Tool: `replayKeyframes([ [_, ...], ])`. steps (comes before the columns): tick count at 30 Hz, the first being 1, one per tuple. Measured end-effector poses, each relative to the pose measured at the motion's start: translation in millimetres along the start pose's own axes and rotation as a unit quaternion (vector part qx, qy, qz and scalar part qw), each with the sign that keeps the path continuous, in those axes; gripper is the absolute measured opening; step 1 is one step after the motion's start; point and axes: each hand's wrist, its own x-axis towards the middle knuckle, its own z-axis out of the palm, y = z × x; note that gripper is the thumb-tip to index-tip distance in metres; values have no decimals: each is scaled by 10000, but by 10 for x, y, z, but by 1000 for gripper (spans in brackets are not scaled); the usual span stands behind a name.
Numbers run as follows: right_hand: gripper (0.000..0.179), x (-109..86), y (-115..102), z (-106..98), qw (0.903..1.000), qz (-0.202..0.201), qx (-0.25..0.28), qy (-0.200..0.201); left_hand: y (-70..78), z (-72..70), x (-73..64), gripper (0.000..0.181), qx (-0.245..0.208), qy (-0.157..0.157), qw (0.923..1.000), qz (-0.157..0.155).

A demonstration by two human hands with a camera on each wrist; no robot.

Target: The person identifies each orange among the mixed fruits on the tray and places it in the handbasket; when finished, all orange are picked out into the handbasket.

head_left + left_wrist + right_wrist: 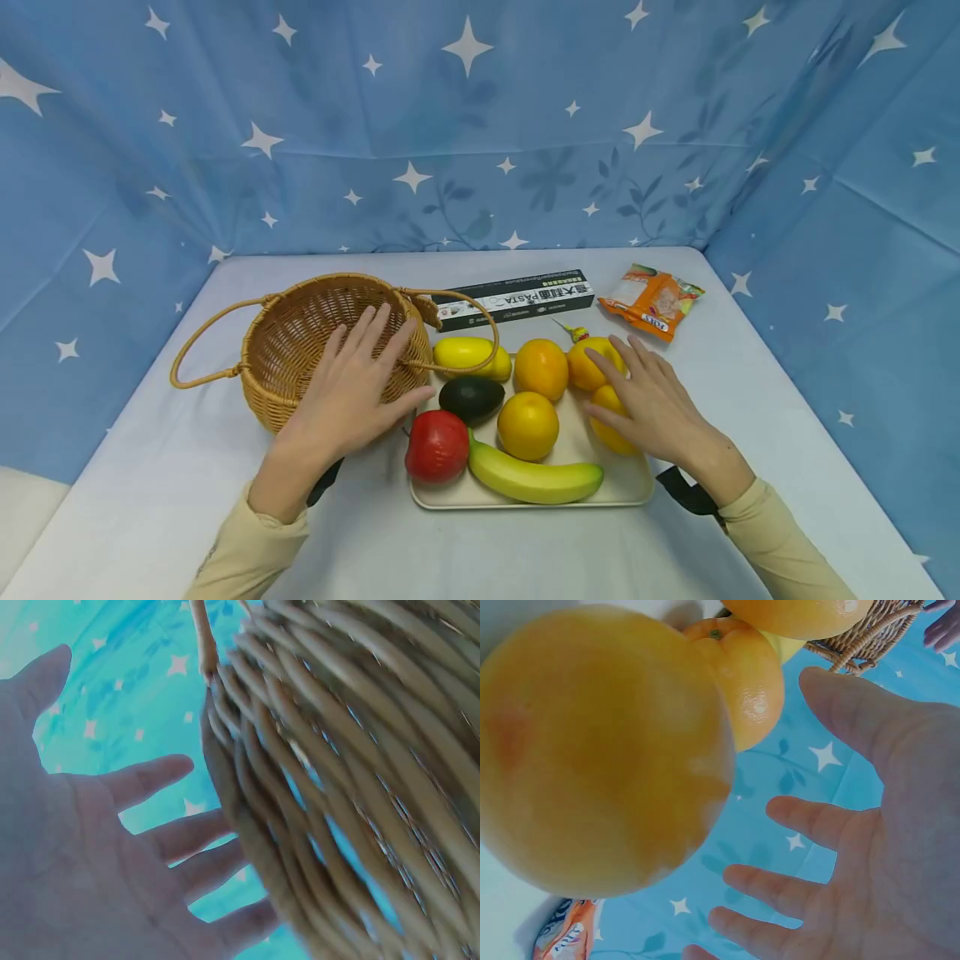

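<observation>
My left hand [358, 377] lies flat with straight fingers against the near side of a woven wicker basket [300, 333]; the left wrist view shows the open palm [90, 855] beside the weave [352, 780]. My right hand [647, 393] hovers open over the right end of a cream tray [633, 487], above a yellow-orange fruit [611, 429]. In the right wrist view that fruit [600, 750] fills the left, apart from the spread fingers [802, 821]. The tray also holds two oranges [540, 368], an avocado [471, 397], a red apple [437, 446], a banana [534, 477] and a yellow fruit [461, 354].
A black pasta box [516, 298] and an orange snack packet [651, 302] lie behind the tray on the white table [150, 467]. Blue star-patterned cloth walls [480, 125] close in the back and both sides. The basket's loop handles [197, 350] stick out left and right.
</observation>
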Motion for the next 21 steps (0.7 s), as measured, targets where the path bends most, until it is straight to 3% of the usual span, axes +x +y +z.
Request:
replayKeyframes([
  [4,67,-22,27,6,9999,69,9,-142,-153,-84,-180,83,-131,494,9985,-198],
  [9,66,-43,55,22,9995,91,-21,-294,-371,-175,-459,78,-239,1284,9902,-487],
  [15,67,-51,69,63,9992,130,-27,-382,-526,-201,-723,75,-307,1573,9800,-1178],
  [21,66,-100,61,105,9994,158,18,-323,-560,-84,-884,75,-681,2044,9602,-1779],
])
